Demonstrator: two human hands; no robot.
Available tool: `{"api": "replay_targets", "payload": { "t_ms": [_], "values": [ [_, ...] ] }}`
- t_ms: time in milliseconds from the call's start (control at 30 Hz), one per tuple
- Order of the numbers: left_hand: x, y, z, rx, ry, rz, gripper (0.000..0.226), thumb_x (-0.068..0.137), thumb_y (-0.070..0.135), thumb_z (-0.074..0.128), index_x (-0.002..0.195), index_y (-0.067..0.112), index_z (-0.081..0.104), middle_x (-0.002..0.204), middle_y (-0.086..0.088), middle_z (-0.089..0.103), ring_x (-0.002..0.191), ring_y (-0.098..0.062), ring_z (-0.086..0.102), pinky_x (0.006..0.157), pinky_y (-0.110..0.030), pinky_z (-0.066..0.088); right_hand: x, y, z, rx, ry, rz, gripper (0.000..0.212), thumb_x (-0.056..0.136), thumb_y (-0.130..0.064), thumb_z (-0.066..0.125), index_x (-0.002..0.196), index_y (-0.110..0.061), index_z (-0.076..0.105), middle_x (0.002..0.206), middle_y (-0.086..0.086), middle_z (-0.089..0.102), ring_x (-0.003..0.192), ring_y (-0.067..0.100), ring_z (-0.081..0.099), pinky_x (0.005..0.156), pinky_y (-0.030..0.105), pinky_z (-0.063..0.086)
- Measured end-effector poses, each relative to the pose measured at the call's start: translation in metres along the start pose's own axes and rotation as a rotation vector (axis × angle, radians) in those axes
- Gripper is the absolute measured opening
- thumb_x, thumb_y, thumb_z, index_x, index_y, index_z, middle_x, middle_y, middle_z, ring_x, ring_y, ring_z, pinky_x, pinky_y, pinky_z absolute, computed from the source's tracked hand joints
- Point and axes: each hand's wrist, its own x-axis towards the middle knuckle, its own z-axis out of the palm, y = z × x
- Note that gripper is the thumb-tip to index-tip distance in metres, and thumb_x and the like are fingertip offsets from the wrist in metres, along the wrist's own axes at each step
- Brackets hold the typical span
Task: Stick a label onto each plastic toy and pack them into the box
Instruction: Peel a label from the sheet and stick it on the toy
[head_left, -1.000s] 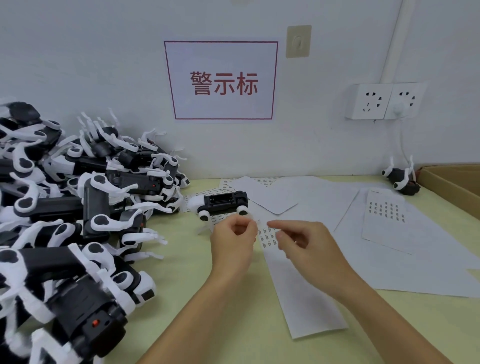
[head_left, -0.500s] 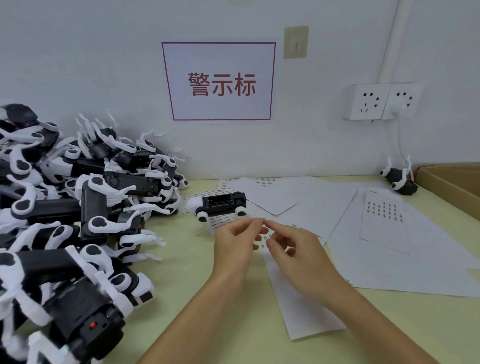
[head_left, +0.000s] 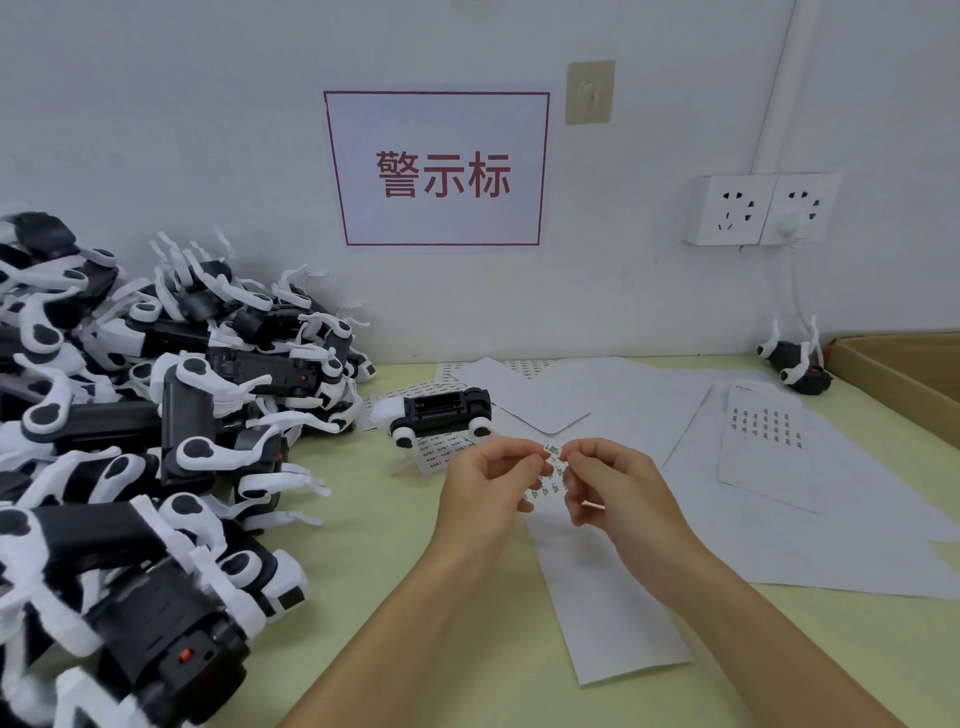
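The counter (head_left: 395, 597) is laid out as a line running left to right. A big heap of black-and-white plastic toys (head_left: 130, 441) fills the left side, within easy reach, presumably the unlabelled stock. The cardboard box (head_left: 904, 374) sits at the far right edge, where finished pieces would go, and one toy (head_left: 795, 361) lies just beside it against the wall. Between them spread white backing sheets (head_left: 649, 415), one still carrying a block of printed labels (head_left: 766, 428), kept flat so stickers can be peeled off.

A single toy (head_left: 439, 410) lies apart from the heap, belly up just beyond the hands, probably so its flat black underside is ready to take a sticker.

Over the middle sheet, the left hand (head_left: 485, 499) and right hand (head_left: 613, 493) meet. Both sets of fingers (head_left: 524, 452) are curled, pinching one small label (head_left: 554, 449) by its opposite ends, likely to keep the sticky face off the skin before placing it.
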Motion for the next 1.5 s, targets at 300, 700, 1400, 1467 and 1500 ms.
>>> {"api": "replay_targets", "payload": {
  "t_ms": [300,700,1400,1467,1500],
  "values": [
    [0.003,-0.005,0.0,0.069,0.03,0.033,0.006,0.091,0.011,0.069,0.087,0.015,0.072,0.075,0.005,0.073,0.071,-0.005,0.065,0.061,-0.021,0.05,0.0,0.002,0.001,-0.045,0.02,-0.003,0.021,0.098,-0.008,0.053,0.09,-0.014,0.072,0.062,-0.002,0.056,0.057,0.015,0.053,0.059,0.028,0.046],
    [0.002,-0.016,0.001,0.584,-0.048,0.315,0.013,0.091,0.014,0.065,0.08,0.02,0.07,0.071,0.007,0.067,0.07,-0.008,0.06,0.06,-0.013,0.044,0.0,0.007,-0.006,-0.612,0.089,-0.403,0.02,0.084,-0.012,0.073,0.077,-0.031,0.072,0.076,-0.017,0.068,0.076,0.005,0.062,0.064,0.009,0.042],
    [0.0,-0.003,0.001,0.203,-0.062,0.037,0.01,0.094,0.016,0.065,0.089,0.018,0.074,0.069,0.01,0.071,0.067,0.001,0.064,0.059,-0.013,0.047,-0.002,0.004,0.004,-0.072,0.106,-0.024,0.015,0.095,-0.014,0.062,0.094,-0.017,0.077,0.073,-0.006,0.068,0.07,0.011,0.059,0.066,0.03,0.048],
    [0.001,-0.003,0.001,0.176,-0.037,0.016,0.011,0.095,0.019,0.065,0.092,0.015,0.075,0.069,0.008,0.071,0.066,-0.001,0.063,0.058,-0.015,0.048,-0.001,0.005,0.003,-0.051,0.1,-0.017,0.015,0.095,-0.013,0.063,0.096,-0.018,0.077,0.075,-0.005,0.068,0.071,0.011,0.059,0.067,0.03,0.048],
    [0.002,-0.004,0.0,0.174,-0.027,0.008,0.011,0.095,0.02,0.065,0.092,0.015,0.075,0.068,0.008,0.071,0.066,-0.001,0.063,0.058,-0.015,0.049,-0.001,0.006,0.003,-0.051,0.094,-0.018,0.016,0.094,-0.013,0.063,0.096,-0.019,0.077,0.075,-0.006,0.069,0.071,0.011,0.059,0.068,0.03,0.049]
  ]
}}
